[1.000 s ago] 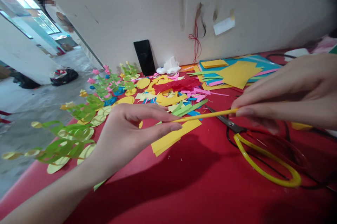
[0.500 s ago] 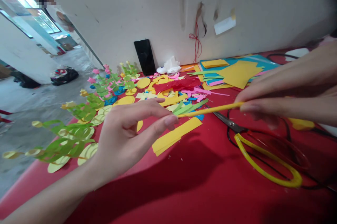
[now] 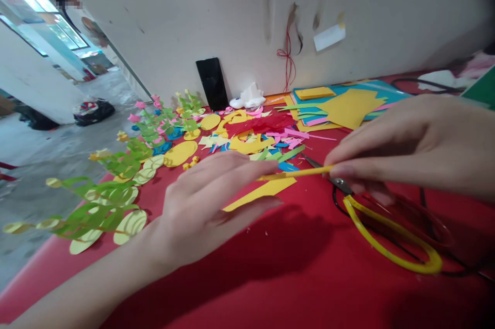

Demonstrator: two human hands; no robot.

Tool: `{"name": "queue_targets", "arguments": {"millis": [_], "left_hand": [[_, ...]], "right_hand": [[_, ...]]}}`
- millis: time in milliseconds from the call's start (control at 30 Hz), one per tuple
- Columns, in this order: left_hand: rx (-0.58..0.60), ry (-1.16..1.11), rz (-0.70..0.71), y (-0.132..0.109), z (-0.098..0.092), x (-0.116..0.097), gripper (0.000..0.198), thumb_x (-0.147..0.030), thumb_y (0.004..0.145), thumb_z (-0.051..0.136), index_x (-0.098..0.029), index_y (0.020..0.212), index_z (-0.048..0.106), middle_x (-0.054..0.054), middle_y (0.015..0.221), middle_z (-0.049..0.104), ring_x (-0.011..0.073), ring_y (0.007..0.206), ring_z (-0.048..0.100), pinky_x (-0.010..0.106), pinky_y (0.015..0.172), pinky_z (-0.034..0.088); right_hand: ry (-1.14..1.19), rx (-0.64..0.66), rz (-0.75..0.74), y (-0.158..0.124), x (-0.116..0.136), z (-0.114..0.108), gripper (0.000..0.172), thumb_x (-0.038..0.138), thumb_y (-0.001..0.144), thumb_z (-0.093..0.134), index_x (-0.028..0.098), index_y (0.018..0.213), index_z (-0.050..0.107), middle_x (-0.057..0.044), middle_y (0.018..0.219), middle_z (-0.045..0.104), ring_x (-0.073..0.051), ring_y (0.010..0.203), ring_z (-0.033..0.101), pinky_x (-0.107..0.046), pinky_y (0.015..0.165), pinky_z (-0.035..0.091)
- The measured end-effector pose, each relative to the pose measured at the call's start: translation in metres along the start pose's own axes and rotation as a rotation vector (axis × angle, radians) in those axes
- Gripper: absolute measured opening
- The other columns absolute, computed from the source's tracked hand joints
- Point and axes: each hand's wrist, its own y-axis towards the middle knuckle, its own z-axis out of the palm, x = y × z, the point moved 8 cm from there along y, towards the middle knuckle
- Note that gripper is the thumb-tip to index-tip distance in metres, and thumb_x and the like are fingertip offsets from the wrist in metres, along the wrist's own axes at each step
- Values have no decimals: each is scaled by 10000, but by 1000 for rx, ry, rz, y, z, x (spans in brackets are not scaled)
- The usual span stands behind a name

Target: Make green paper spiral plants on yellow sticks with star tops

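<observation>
A thin rolled yellow paper strip (image 3: 296, 173) stretches between my two hands above the red table (image 3: 294, 277). My left hand (image 3: 211, 200) has its fingers closed over the strip's left end. My right hand (image 3: 406, 148) pinches the right end between thumb and fingers. Under the strip lies a flat yellow paper piece (image 3: 260, 194). Scissors with yellow handles (image 3: 382, 236) lie just below my right hand.
Coloured paper scraps (image 3: 255, 135) litter the middle of the table. Green and yellow paper plants (image 3: 104, 205) stand along the left edge. Stacked paper sheets (image 3: 344, 104) lie at the back right. A black phone (image 3: 212, 84) leans on the wall, beside white tissue (image 3: 251, 96).
My hands have moved closer together and slightly lower. My left hand turned its fingers over the strip's end. My right hand shifted left along the strip.
</observation>
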Motion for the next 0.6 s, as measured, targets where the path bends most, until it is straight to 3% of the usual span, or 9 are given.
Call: {"name": "queue_targets", "arguments": {"millis": [133,233,433,600], "left_hand": [[47,130,112,2,0,-17,165,-75,739,638,-106,899,661,37,859,726,100,808,661,150,859,484],[56,138,103,3,-2,-18,111,-95,765,617,-93,854,683,43,851,734,83,806,670,98,869,463],[31,37,-44,3,-6,-8,85,-200,772,629,-160,810,694,-1,747,741,88,624,682,115,661,534],[9,-142,-338,0,-3,11,134,-203,683,711,-212,816,704,-65,676,732,77,527,660,102,515,515]], "right_hand": [[210,274,96,0,3,24,328,485,780,511,228,661,676,26,435,598,-81,353,525,-170,339,422],[266,299,151,-3,2,25,323,476,764,532,208,648,671,14,441,605,-79,351,524,-160,347,435],[198,194,70,-2,0,14,207,415,731,578,248,696,695,49,405,580,-82,343,538,-143,302,399],[-99,-114,-208,-7,17,-6,163,403,732,595,289,725,711,36,586,673,-97,447,595,-171,293,348]]}}
